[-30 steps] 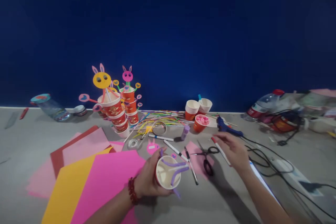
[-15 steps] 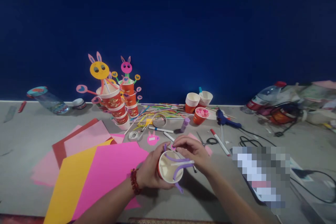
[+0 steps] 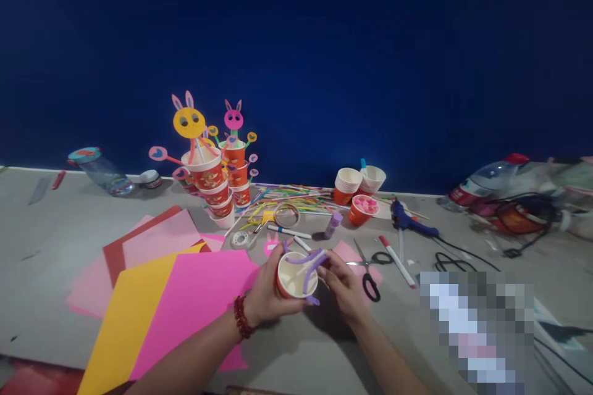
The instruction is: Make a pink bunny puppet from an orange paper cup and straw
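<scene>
My left hand (image 3: 266, 290) is wrapped round a red paper cup (image 3: 288, 270), its open white mouth turned up toward me. Purple pipe cleaners (image 3: 312, 276) and a white stick rise out of the cup and lean right, and short purple ends stick out past its rim. At their upper tips, the thumb and fingers of my right hand (image 3: 345, 284) are closed in a pinch. Just beyond the cup lies a pink rabbit-head cutout (image 3: 272, 245), partly covered by my left fingers. Scissors (image 3: 368, 274) with black handles rest to the right of my right hand.
Cup towers with paper rabbit heads (image 3: 189, 122) stand back left. Coloured paper sheets (image 3: 194, 302) spread at left. Behind are loose pipe cleaners (image 3: 296, 196), tape (image 3: 287, 215), markers (image 3: 397, 261), stacked cups (image 3: 347, 182) and a blue glue gun (image 3: 410, 222). A bottle (image 3: 486, 182) lies right.
My right hand has moved from above the cup to the tips of the purple pipe cleaners, uncovering the scissors. The pipe cleaners now point more upward. The view has shifted slightly left.
</scene>
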Demonstrator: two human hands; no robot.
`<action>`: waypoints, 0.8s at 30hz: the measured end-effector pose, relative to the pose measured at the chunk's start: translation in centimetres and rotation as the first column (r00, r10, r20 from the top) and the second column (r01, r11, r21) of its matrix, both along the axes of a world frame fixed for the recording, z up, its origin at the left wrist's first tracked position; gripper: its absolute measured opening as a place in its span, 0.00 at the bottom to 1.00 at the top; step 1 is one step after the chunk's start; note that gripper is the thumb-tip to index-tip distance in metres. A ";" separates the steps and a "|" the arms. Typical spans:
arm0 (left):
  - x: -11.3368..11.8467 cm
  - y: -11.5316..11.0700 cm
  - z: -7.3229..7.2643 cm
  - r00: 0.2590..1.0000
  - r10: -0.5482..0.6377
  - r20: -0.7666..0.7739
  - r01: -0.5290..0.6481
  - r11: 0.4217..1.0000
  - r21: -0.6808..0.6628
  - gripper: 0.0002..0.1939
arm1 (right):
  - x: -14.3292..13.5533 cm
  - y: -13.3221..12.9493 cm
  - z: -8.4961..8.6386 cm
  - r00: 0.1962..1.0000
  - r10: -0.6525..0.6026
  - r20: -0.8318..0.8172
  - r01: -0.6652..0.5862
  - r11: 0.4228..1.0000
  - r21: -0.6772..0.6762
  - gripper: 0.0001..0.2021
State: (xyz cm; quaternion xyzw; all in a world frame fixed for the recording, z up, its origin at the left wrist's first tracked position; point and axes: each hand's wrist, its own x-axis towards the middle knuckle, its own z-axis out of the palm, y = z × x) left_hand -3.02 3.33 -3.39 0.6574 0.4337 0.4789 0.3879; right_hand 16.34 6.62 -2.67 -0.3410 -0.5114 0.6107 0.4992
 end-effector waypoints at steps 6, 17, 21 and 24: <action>-0.9 0.2 0.9 0.998 0.044 -0.053 -0.041 0.998 0.049 0.57 | 0.4 0.2 -1.4 0.999 -0.007 -0.050 0.009 0.999 0.042 0.14; -0.8 -1.0 1.4 0.989 -0.081 -0.123 0.088 0.995 0.054 0.59 | 0.9 -0.5 -0.1 0.998 -0.030 -0.061 0.033 0.998 0.059 0.15; 0.1 -1.8 1.0 0.988 -0.125 -0.091 0.126 0.992 -0.003 0.58 | 0.8 -1.0 0.6 1.000 -0.015 -0.026 0.017 0.994 0.111 0.15; 0.7 -2.1 1.2 0.981 -0.180 -0.069 0.181 0.983 0.012 0.57 | 0.4 -1.3 1.0 1.000 0.027 -0.014 -0.025 0.993 0.119 0.10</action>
